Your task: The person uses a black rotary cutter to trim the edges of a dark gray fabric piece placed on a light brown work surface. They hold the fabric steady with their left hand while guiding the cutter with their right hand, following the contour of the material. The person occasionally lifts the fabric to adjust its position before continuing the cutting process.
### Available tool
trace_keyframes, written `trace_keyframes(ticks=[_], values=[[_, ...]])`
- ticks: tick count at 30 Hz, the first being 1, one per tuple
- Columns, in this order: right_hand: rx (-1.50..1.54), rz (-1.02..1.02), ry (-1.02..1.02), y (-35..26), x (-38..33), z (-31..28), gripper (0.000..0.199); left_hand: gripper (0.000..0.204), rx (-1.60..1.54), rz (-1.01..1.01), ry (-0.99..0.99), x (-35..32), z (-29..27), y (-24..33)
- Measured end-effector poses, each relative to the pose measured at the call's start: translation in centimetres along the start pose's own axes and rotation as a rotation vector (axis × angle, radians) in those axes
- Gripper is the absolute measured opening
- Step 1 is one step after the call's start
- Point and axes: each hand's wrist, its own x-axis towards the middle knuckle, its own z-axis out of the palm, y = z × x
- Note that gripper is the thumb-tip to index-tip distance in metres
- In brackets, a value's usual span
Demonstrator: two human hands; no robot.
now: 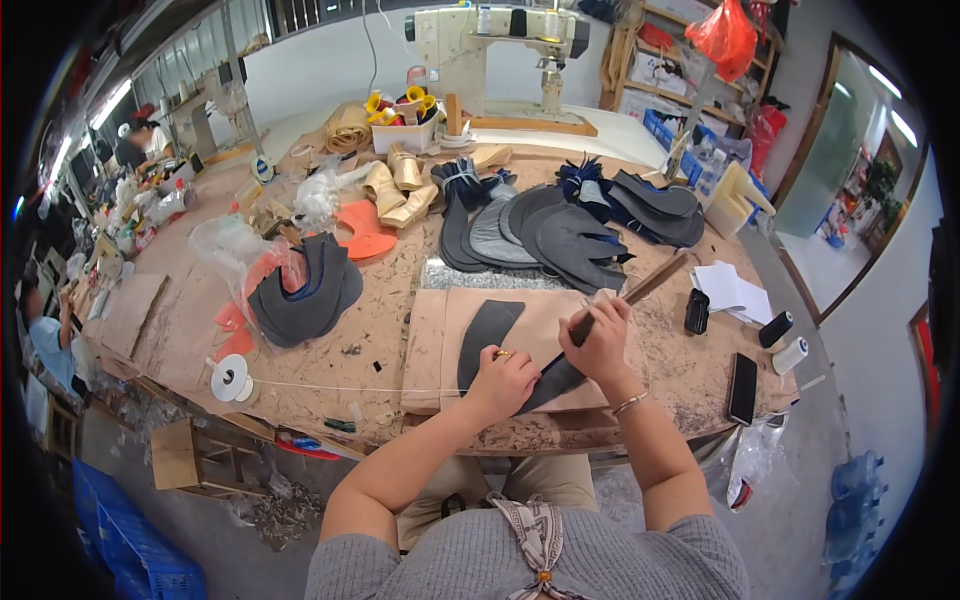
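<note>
A dark grey curved shoe-upper piece (487,330) lies on a tan cutting board (430,340) at the near edge of the workbench. My left hand (500,380), with a ring on one finger, presses down on the lower part of that piece. My right hand (600,335) grips a long brown wooden-handled tool (640,290) that slants up to the right, its low end hidden at the piece. A bracelet sits on the right wrist.
Behind the board lie stacks of dark cut pieces (570,230), an orange piece (365,230), gold shoe parts (400,185) and a bagged pile (300,285). A tape roll (230,378), a phone (742,388), thread spools (785,340) and papers (735,290) flank it. A sewing machine (500,40) stands far back.
</note>
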Motion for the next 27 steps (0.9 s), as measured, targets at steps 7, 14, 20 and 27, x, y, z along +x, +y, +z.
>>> trace_keyframes(ticks=[7, 14, 20, 27], values=[[0.129, 0.115, -0.105, -0.8, -1.3, 0.8, 0.018, 0.008, 0.072, -0.001, 0.002, 0.2, 0.1, 0.4], [0.141, 0.275, 0.11, -2.6, -1.0, 1.3, 0.022, 0.006, 0.205, -0.207, 0.023, 0.6, 1.7, 2.7], [0.13, 0.185, -0.056, -1.3, -1.4, 1.5, 0.021, 0.005, -0.051, -0.128, 0.011, -0.2, -0.3, 1.0], [0.118, 0.096, 0.042, -4.1, -0.4, 0.2, 0.02, 0.006, 0.104, -0.052, -0.015, -0.7, -0.3, 1.0]])
